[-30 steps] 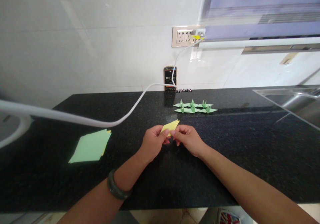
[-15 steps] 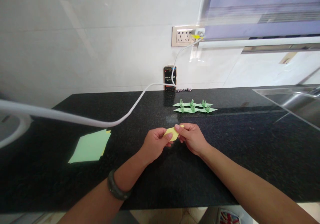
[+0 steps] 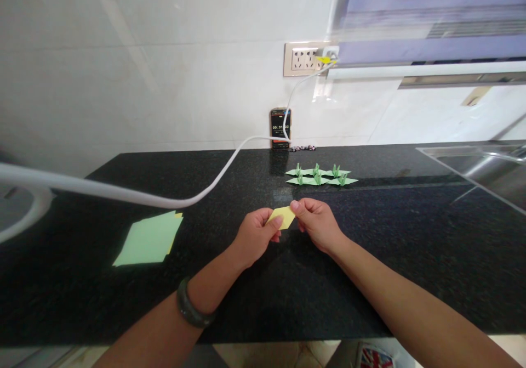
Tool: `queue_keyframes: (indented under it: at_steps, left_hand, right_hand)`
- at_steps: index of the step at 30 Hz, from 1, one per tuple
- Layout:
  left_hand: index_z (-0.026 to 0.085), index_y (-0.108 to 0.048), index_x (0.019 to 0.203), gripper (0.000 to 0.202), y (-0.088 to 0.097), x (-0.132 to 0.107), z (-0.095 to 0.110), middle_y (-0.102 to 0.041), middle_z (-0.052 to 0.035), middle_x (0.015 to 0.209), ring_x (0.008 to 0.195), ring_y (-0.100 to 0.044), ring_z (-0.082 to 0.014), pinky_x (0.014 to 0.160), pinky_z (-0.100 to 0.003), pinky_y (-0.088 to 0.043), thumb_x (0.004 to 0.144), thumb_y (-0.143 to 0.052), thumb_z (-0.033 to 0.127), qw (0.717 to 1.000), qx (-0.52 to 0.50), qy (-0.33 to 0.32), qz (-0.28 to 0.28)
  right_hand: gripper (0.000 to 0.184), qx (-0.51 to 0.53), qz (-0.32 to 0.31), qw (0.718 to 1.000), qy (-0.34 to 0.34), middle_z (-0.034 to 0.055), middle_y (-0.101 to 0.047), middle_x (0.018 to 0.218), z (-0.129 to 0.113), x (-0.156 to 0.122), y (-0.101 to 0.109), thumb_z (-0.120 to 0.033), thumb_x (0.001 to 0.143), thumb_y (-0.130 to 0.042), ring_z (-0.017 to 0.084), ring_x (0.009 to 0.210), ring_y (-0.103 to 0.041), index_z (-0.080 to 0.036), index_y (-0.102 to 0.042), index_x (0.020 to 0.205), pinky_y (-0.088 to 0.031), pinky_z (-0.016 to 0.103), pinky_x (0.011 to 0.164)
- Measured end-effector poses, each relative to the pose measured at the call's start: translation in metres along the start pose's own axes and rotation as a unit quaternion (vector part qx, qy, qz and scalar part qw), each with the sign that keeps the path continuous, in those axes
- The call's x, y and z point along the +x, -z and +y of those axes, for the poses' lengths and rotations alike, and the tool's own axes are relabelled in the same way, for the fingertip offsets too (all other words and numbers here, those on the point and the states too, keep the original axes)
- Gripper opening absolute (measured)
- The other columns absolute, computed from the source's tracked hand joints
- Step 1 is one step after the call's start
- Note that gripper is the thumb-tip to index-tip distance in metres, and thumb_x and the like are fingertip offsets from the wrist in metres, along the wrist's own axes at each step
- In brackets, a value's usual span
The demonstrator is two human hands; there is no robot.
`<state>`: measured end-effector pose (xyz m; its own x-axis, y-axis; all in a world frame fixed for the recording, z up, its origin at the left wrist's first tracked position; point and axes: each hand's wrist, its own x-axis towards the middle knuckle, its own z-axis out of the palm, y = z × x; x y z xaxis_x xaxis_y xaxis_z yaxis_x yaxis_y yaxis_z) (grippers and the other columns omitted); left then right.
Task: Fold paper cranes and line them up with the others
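Note:
A small folded piece of yellow paper [image 3: 285, 215] is held up over the dark countertop between my hands. My left hand [image 3: 255, 235] pinches its left side, thumb on top and fingers underneath. At the paper's upper right corner, the thumb and fingers of my right hand [image 3: 318, 222] are closed on it. Beyond the hands stand several green paper cranes [image 3: 318, 179] in two rows. A stack of green paper sheets [image 3: 148, 238] lies to the left, with yellow edges showing from under it.
A phone [image 3: 280, 128] showing a timer leans against the tiled wall. A white cable [image 3: 193, 199] runs from the wall socket [image 3: 304, 59] across the left side. At the far right is a metal sink [image 3: 493, 170]. The black countertop [image 3: 320, 302] ends in front of me.
My right thumb and fingers have shifted slightly, up and right, to the paper's corner, so more of its yellow face shows. My left hand keeps its pinch almost unmoved.

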<state>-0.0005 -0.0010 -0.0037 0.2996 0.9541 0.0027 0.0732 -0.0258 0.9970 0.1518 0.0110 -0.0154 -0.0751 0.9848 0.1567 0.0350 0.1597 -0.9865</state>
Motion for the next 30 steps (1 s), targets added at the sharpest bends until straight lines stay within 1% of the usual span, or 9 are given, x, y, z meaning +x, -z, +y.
queue_keyframes:
  at_steps: [3, 6, 9, 15, 18, 22, 25, 28, 30]
  left_hand:
    - [0.013, -0.054, 0.067, 0.025, 0.0013, 0.0021, -0.0032, -0.052, 0.0010, 0.055, 0.048, -0.047, -0.0078, 0.049, -0.020, -0.038, 0.073, -0.052, 0.037, 0.999, -0.030, 0.004, 0.021]
    - [0.012, -0.057, 0.072, 0.023, 0.0021, 0.0039, -0.0053, -0.055, -0.0004, 0.063, 0.056, -0.050, -0.0087, 0.054, -0.022, -0.041, 0.071, -0.055, 0.036, 0.995, -0.084, 0.010, 0.054]
    - [0.012, -0.059, 0.075, 0.023, 0.0025, 0.0042, -0.0061, -0.058, -0.0019, 0.069, 0.062, -0.052, -0.0102, 0.059, -0.023, -0.042, 0.070, -0.057, 0.035, 0.993, -0.106, 0.009, 0.052]
    - [0.012, -0.062, 0.076, 0.024, 0.0022, 0.0046, -0.0069, -0.057, -0.0012, 0.064, 0.057, -0.049, -0.0090, 0.053, -0.021, -0.040, 0.067, -0.061, 0.034, 0.996, -0.082, 0.006, 0.037]
    - [0.013, -0.062, 0.080, 0.024, 0.0004, 0.0048, -0.0057, -0.060, -0.0023, 0.069, 0.060, -0.051, -0.0095, 0.055, -0.020, -0.041, 0.065, -0.063, 0.031, 0.996, -0.090, 0.005, 0.030]
    - [0.015, -0.060, 0.092, 0.033, -0.0008, 0.0040, -0.0036, -0.063, -0.0034, 0.079, 0.066, -0.055, -0.0102, 0.056, -0.020, -0.042, 0.063, -0.065, 0.028, 0.993, -0.114, 0.009, 0.025]
    - [0.012, -0.062, 0.087, 0.028, 0.0002, 0.0039, -0.0035, -0.064, -0.0045, 0.076, 0.064, -0.056, -0.0104, 0.057, -0.021, -0.043, 0.065, -0.063, 0.030, 0.993, -0.116, 0.024, 0.024]
    - [0.011, -0.063, 0.085, 0.027, 0.0005, 0.0047, -0.0039, -0.065, -0.0049, 0.075, 0.064, -0.057, -0.0105, 0.060, -0.022, -0.045, 0.065, -0.064, 0.028, 0.989, -0.138, 0.038, 0.020]
    - [0.011, -0.063, 0.085, 0.026, 0.0001, 0.0052, -0.0045, -0.065, -0.0048, 0.076, 0.065, -0.058, -0.0106, 0.060, -0.022, -0.045, 0.064, -0.064, 0.027, 0.988, -0.146, 0.044, 0.022]
  right_hand:
    - [0.035, 0.025, -0.040, 0.999, -0.013, -0.0043, -0.042, 0.046, -0.0001, -0.0001, -0.0010, -0.046, 0.074, -0.051, 0.005, 0.040, -0.034, -0.016, -0.046, 0.057, -0.027, 0.019, 0.039]
    - [0.027, 0.026, -0.123, 0.992, -0.033, -0.0033, -0.048, 0.056, 0.0000, -0.0015, -0.0018, -0.041, 0.068, -0.060, 0.005, 0.044, -0.037, -0.015, -0.053, 0.067, -0.030, 0.018, 0.040]
    - [0.025, 0.004, -0.164, 0.985, -0.047, -0.0029, -0.049, 0.057, 0.0007, -0.0031, -0.0019, -0.038, 0.067, -0.062, 0.005, 0.045, -0.038, -0.014, -0.056, 0.071, -0.031, 0.018, 0.042]
    - [0.023, -0.005, -0.097, 0.995, -0.018, -0.0033, -0.048, 0.056, -0.0001, -0.0018, -0.0013, -0.037, 0.072, -0.056, 0.005, 0.044, -0.039, -0.015, -0.055, 0.070, -0.032, 0.019, 0.043]
    - [0.017, -0.003, -0.064, 0.998, -0.005, -0.0041, -0.047, 0.055, -0.0024, -0.0007, -0.0011, -0.033, 0.075, -0.053, 0.006, 0.045, -0.041, -0.016, -0.052, 0.074, -0.033, 0.019, 0.044]
    - [0.012, -0.031, -0.082, 0.996, 0.003, -0.0045, -0.046, 0.054, -0.0021, -0.0008, -0.0004, -0.028, 0.075, -0.052, 0.006, 0.045, -0.041, -0.016, -0.051, 0.074, -0.032, 0.019, 0.043]
    - [0.011, -0.064, -0.090, 0.994, 0.013, -0.0030, -0.049, 0.058, 0.0017, -0.0013, 0.0000, -0.028, 0.074, -0.052, 0.007, 0.047, -0.041, -0.016, -0.053, 0.073, -0.032, 0.019, 0.043]
    - [0.012, -0.093, -0.050, 0.993, 0.047, -0.0012, -0.052, 0.063, 0.0038, -0.0016, 0.0002, -0.029, 0.074, -0.053, 0.009, 0.051, -0.044, -0.017, -0.054, 0.077, -0.035, 0.021, 0.046]
    - [0.012, -0.135, -0.013, 0.986, 0.096, 0.0002, -0.052, 0.067, 0.0027, -0.0019, 0.0006, -0.028, 0.073, -0.055, 0.010, 0.055, -0.046, -0.018, -0.056, 0.079, -0.037, 0.022, 0.049]
